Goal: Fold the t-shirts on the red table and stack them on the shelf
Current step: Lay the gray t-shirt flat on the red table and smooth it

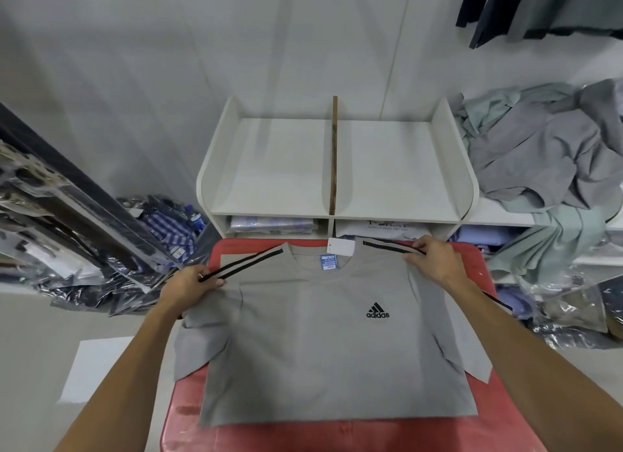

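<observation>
A grey t-shirt [323, 350] with a black logo on the chest and black shoulder stripes lies front up on the red table [354, 438], collar toward the shelf. My left hand [190, 283] pinches the left shoulder at the striped seam. My right hand [435, 259] pinches the right shoulder seam. Both sleeves hang over the table's sides. The white shelf [337, 168] stands just behind the table; a brown divider [333, 155] splits its top, and nothing lies on either half.
A heap of grey and pale green shirts [546, 162] lies on a white ledge at right. Bagged garments fill the shelf's lower cubbies [273, 224] and the floor at left [141, 249] and right. Dark clothes hang at top right.
</observation>
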